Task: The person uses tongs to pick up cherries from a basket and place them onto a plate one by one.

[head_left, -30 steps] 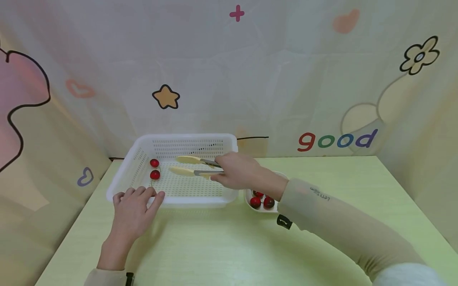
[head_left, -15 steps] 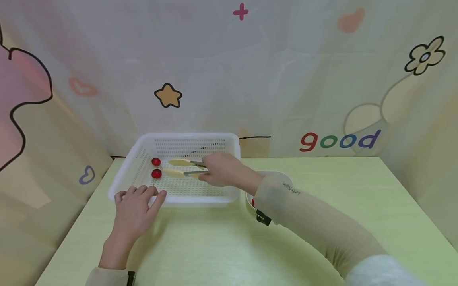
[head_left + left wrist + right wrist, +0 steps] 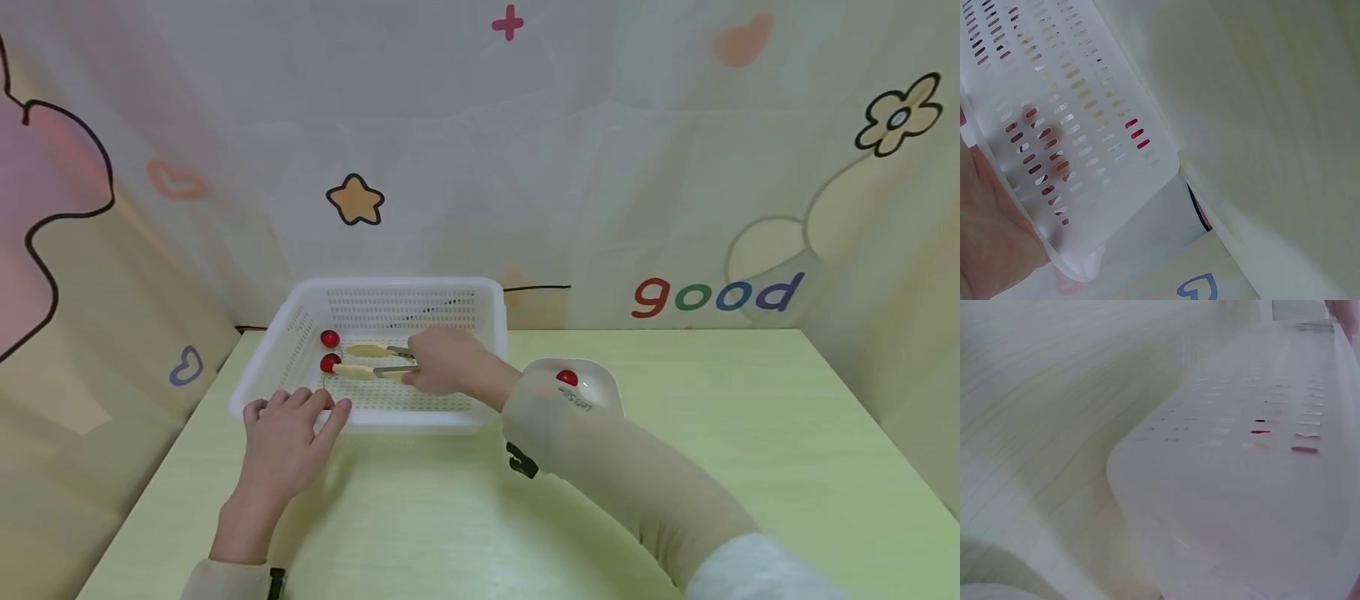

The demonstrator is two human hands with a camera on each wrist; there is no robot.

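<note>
My right hand (image 3: pixel 450 358) holds a pair of tongs with yellow tips (image 3: pixel 358 372) and metal arms, inside the white perforated basket (image 3: pixel 491 417). The tongs are spread apart; the nearer tip is right at the lower of two red cherries (image 3: pixel 329 363). Just behind it, at the basket's left end, lies the other cherry (image 3: pixel 330 338). My left hand (image 3: pixel 285 442) grips the basket's front rim at the left, its fingers hooked over the edge. In the left wrist view that hand (image 3: pixel 997 225) sits at the rim, and its fingers show through the slots of the wall.
Right of the basket stands a small white dish (image 3: pixel 606 392) with a cherry (image 3: pixel 567 377) showing; my right sleeve (image 3: pixel 600 450) covers part of it. A printed curtain (image 3: pixel 480 167) hangs behind the pale table (image 3: pixel 420 517).
My right hand has moved left with the tongs, from the basket's right side to the cherries. More of the dish's back now shows. The left hand keeps its place on the rim.
</note>
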